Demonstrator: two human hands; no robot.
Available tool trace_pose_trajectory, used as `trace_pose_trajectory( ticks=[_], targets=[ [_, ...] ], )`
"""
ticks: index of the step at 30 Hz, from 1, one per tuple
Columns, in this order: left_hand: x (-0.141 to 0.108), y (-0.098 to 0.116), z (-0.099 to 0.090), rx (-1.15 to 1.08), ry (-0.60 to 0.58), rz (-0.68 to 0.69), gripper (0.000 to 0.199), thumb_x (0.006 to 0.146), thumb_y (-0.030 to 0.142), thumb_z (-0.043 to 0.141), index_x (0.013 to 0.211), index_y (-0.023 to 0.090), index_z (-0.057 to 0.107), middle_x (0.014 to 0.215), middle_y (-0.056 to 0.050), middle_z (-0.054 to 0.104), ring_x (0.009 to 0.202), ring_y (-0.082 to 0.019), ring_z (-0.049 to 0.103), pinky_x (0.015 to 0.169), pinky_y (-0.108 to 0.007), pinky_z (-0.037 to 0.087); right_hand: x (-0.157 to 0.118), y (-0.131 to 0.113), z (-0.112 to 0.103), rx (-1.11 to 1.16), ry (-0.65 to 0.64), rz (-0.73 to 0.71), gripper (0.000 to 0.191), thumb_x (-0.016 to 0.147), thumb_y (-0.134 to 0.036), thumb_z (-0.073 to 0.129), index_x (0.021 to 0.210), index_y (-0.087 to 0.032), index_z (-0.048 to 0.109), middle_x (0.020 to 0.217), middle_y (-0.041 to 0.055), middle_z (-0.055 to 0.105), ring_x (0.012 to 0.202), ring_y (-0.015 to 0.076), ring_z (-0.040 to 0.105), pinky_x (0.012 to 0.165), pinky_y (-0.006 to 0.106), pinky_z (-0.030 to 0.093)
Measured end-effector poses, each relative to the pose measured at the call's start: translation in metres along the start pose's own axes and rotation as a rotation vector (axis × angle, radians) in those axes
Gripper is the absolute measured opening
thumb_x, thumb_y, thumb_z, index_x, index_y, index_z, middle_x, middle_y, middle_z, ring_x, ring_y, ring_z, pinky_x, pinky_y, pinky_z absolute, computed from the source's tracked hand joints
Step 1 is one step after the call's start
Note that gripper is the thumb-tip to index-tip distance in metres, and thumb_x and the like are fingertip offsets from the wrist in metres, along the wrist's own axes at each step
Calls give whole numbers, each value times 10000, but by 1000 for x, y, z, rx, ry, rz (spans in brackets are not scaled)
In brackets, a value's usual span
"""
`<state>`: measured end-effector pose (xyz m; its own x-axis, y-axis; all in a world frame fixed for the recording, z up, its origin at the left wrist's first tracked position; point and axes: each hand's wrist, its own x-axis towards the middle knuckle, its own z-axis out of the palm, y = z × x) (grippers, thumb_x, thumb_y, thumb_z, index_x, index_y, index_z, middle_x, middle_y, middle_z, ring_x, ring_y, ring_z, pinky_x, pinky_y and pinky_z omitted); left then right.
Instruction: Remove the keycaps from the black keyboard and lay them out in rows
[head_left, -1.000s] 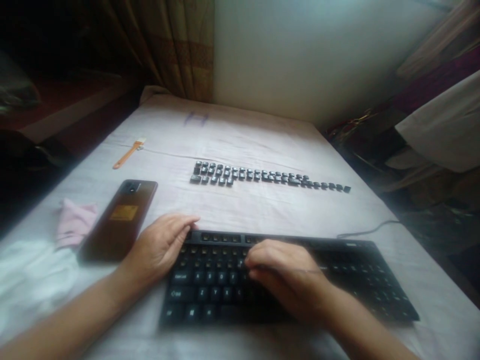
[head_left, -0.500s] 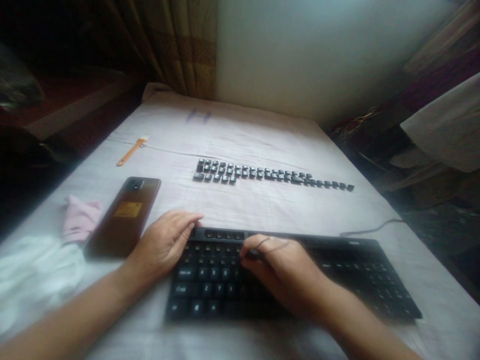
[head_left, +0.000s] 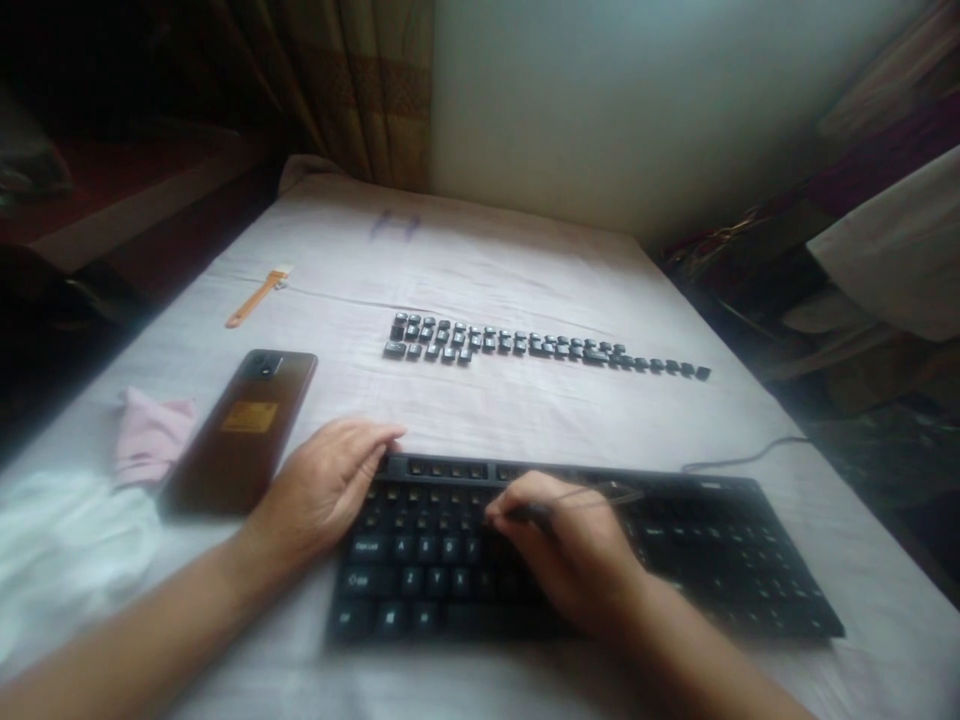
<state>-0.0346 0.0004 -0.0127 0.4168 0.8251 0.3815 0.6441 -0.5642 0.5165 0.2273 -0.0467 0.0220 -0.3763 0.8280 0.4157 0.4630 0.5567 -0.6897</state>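
A black keyboard [head_left: 517,618] lies before me, with many keycaps off its upper rows and some lettered ones in place at its lower left. My left hand [head_left: 334,475] grips the keyboard's upper left corner, fingers pressed together along the back edge. Over the middle letter rows, my right hand [head_left: 566,540] is closed in a pinch around what looks like a wire keycap puller [head_left: 600,492]; its dark part is between the fingers and thin wire loops stick out to the right. The fingertips hide the spot beneath them.
Loose black keycaps [head_left: 517,342] are lined up in rows beyond the keyboard. An orange-handled brush [head_left: 259,297], a brown phone [head_left: 251,425], a pink cloth [head_left: 154,435] and a pale cloth [head_left: 71,565] lie at left. The keyboard's cable [head_left: 742,455] runs off right.
My right hand has turned and shifted slightly right, and the wire loops show farther out to the right. My left hand stays on the keyboard's corner. The view has moved a little.
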Motion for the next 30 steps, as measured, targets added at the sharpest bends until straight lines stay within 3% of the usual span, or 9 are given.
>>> trace_pose_trajectory(
  ticks=[8,14,21,25,30],
  targets=[
    [1,1,-1,1,-21,-11,314,983,310,396,1133,214,655,1057,-63,732,1007,-236,664,932,-407,526,-1,1,1,21,48,-34,108,894,-123,566,906,-214,623,766,34,738,671,160,708,639,245,576],
    [1,2,-1,7,9,39,290,989,279,411,1122,190,653,1033,-71,732,985,-231,671,909,-400,538,-8,2,-2,116,199,138,94,895,-128,602,932,-214,601,764,0,696,629,132,676,596,238,554],
    [1,3,-4,15,41,87,239,980,218,458,1122,163,642,1015,-73,732,966,-215,674,879,-363,537,-7,5,2,178,227,200,84,898,-141,622,918,-218,595,717,-31,667,589,108,640,557,211,525],
    [3,18,-10,17,35,142,218,965,263,539,1149,178,620,1066,-69,717,1036,-224,636,954,-391,473,-6,3,1,121,255,135,105,888,-119,618,934,-213,609,778,-13,688,636,119,674,587,211,549],
    [1,45,-6,-83,-81,177,278,919,367,638,1157,228,603,1051,-26,721,1034,-221,617,976,-383,398,-4,-4,4,95,272,21,187,875,-52,586,972,-210,613,828,-1,713,728,127,707,674,213,572]
  ],
)
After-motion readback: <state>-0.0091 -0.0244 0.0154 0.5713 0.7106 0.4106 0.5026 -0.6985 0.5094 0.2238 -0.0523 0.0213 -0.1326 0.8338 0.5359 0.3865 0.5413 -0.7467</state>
